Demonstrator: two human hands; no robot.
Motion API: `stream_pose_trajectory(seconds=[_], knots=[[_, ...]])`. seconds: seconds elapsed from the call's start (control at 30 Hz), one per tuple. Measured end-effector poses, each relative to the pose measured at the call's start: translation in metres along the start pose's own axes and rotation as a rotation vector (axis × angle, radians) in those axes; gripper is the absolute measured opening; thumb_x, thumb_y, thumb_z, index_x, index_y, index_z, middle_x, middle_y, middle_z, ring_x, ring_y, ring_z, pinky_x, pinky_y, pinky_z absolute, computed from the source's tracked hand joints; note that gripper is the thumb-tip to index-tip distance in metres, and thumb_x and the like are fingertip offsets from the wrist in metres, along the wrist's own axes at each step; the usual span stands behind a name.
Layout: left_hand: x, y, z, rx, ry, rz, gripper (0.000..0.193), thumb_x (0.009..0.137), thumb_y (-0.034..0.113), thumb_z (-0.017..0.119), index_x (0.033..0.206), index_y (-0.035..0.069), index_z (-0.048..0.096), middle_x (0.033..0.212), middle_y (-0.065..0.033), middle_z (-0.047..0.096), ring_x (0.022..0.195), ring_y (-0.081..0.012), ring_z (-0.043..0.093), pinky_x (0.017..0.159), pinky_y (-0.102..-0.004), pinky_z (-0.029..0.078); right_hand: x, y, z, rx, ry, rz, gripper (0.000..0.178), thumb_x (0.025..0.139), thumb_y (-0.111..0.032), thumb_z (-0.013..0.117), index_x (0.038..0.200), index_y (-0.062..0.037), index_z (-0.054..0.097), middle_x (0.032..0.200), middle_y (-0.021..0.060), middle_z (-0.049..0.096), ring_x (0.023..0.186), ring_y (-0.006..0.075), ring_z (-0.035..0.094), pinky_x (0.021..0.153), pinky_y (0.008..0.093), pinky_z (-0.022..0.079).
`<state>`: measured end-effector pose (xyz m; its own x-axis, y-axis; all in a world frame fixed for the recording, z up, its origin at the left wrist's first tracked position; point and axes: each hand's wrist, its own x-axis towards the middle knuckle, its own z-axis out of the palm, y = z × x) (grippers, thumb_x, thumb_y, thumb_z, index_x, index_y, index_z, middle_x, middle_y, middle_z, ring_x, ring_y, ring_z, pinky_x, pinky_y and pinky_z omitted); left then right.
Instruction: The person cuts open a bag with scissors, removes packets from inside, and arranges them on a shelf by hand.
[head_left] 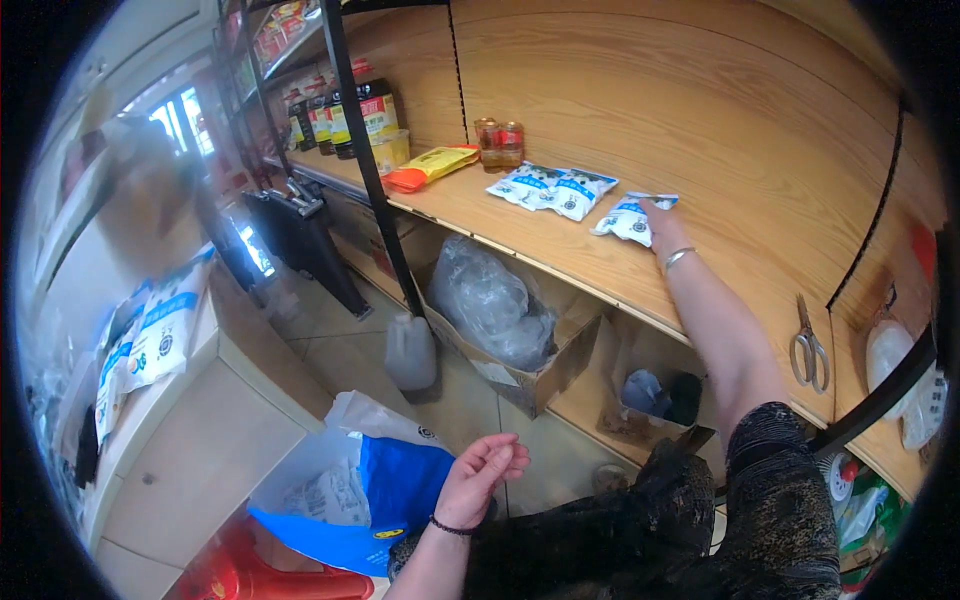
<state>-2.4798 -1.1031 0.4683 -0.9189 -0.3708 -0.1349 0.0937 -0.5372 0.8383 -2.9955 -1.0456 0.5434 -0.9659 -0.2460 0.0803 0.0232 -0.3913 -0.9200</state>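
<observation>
My right hand (661,226) reaches up to the wooden shelf (560,250) and grips a small white-and-blue packet (629,218) lying there. Two more packets of the same kind (550,188) lie side by side just left of it. My left hand (482,476) hangs low with its fingers loosely apart and nothing in them, right beside an open blue-and-white sack (350,485) that holds more white packets. A bracelet sits on each wrist.
Two small jars (499,142), a yellow-and-orange pack (432,165) and dark bottles (345,118) stand further left on the shelf. Scissors (809,348) lie at the shelf's right. Below are a cardboard box with a plastic bag (500,320), a plastic jug (409,352) and a red stool (250,575).
</observation>
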Motion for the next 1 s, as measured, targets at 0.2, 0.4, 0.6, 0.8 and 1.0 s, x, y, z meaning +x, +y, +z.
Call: stream_pose_trajectory(seconds=[0.2,0.4,0.6,0.8,1.0], knots=[[-0.002,-0.003,-0.002,0.033,-0.018,-0.022,0.025,0.09,0.013,0.05,0.112,0.002,0.052,0.102,-0.0109,0.059,0.093,-0.0185,0.058,0.081,-0.0292,0.047,-0.029,-0.027,0.051,-0.494,-0.134,-0.006,0.039,0.089,-0.034,0.044,0.089,0.0024,0.058,0.085,0.0158,0.063,0.069,0.0259,0.063,0.057,0.0381,0.052],[-0.003,-0.008,0.004,0.083,-0.051,-0.039,0.026,0.089,0.013,0.053,0.112,0.002,0.052,0.102,-0.0094,0.06,0.094,-0.017,0.057,0.081,-0.0271,0.046,-0.049,-0.056,0.05,-1.945,-0.147,-0.463,0.06,0.091,-0.048,0.028,0.096,0.0003,0.062,0.097,0.0224,0.061,0.096,0.0317,0.057,0.084,0.0418,0.044],[-0.001,-0.01,0.012,0.137,-0.072,-0.051,0.025,0.089,0.012,0.052,0.113,0.002,0.051,0.102,-0.008,0.06,0.095,-0.015,0.056,0.082,-0.0255,0.044,-0.026,-0.024,0.062,-1.761,-0.324,-0.49,0.059,0.088,-0.053,0.031,0.127,-0.0105,0.045,0.127,0.0184,0.044,0.12,0.0353,0.038,0.101,0.049,0.025],[-0.001,-0.032,0.006,0.322,-0.115,-0.008,0.026,0.088,0.012,0.055,0.112,0.003,0.052,0.101,-0.0042,0.059,0.093,-0.0091,0.054,0.082,-0.024,0.044,-0.016,-0.015,0.107,-1.376,-0.519,-0.561,0.044,0.087,-0.038,0.045,0.112,-0.0034,0.055,0.113,0.0197,0.056,0.102,0.0335,0.053,0.088,0.0408,0.041],[-0.002,-0.017,0.023,0.344,-0.143,0.041,0.023,0.085,0.012,0.058,0.106,0.003,0.054,0.092,-0.0018,0.059,0.082,-0.007,0.053,0.075,-0.0222,0.044,0.088,0.014,0.067,-1.672,-0.448,-0.829,0.055,0.089,-0.039,0.043,0.126,0.0013,0.04,0.126,0.0233,0.044,0.115,0.0346,0.043,0.098,0.036,0.033]])
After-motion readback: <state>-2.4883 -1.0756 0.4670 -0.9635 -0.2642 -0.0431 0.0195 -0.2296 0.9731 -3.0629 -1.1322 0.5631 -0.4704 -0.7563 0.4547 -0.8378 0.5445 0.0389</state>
